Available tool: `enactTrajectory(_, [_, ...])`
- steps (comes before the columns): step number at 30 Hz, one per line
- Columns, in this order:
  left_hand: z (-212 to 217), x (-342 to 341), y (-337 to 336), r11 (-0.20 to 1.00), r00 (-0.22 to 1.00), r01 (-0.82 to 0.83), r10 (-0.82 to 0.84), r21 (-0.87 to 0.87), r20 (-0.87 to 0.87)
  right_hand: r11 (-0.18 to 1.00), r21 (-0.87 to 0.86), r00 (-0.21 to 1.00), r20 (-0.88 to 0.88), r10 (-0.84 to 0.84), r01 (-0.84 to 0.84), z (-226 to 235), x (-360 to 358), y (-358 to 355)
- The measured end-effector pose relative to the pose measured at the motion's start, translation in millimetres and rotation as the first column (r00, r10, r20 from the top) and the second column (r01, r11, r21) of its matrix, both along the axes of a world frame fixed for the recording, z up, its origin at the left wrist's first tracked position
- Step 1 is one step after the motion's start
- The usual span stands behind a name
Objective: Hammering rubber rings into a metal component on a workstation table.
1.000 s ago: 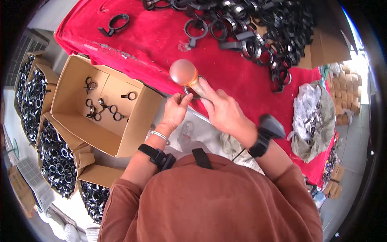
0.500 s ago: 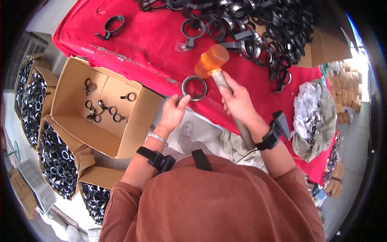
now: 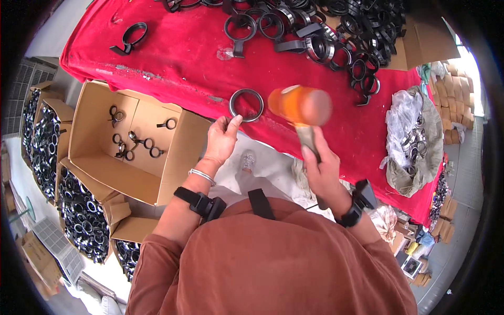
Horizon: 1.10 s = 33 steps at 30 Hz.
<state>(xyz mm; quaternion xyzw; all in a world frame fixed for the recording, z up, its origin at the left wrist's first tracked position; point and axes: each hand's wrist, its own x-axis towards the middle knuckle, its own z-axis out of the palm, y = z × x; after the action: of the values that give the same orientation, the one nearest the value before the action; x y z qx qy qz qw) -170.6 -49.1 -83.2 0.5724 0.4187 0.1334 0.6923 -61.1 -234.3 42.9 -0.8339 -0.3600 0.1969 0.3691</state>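
Close to the front edge of the red cloth lies a black and silver metal ring (image 3: 261, 106). Its near rim is pinched between the thumb and fingers of my left hand (image 3: 221, 140). My right hand (image 3: 326, 173) is wrapped round the handle of a mallet (image 3: 299, 105) with a translucent orange head. The mallet head is blurred, to the right of the ring and apart from it. Farther back on the cloth, at the left, a single black ring clamp with a tab (image 3: 135, 34) lies alone.
A heap of black ring clamps (image 3: 362, 34) covers the table's far right. To the left an open cardboard box (image 3: 123, 178) holds several clamps; fuller boxes (image 3: 81, 218) stand beyond it. A sack with clear plastic (image 3: 401, 128) sits at the table's right.
The mallet has swung right, away from beside the ring, and its head has turned. My right hand has come nearer to me. My left hand keeps its pinch on the ring.
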Motion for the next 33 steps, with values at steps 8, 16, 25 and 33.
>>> enactTrajectory(8, [12, 7, -3, 0.999, 1.000, -0.001, 0.002, -0.047, 0.012, 0.995, -0.027, 0.975, 0.199, 0.104, -0.100, -34, -21, -18])
enactTrajectory(16, [7, 0, -2, 0.999, 1.000, -0.009, 0.008, -0.049, -0.007, 0.978, 0.205, 0.998, 0.052, -0.036, 0.025, 7, -39, -11])
enactTrajectory(25, [3, -7, 9, 0.974, 0.975, 0.224, -0.224, 0.023, 0.000, 0.993, -0.022, 0.981, 0.159, 0.114, -0.112, -10, -28, -5])
enactTrajectory(33, [31, -1, 15, 0.930, 0.891, 0.338, -0.266, 0.144, -0.369, 0.986, 0.113, 0.980, 0.170, 0.106, -0.126, 32, -20, 29])
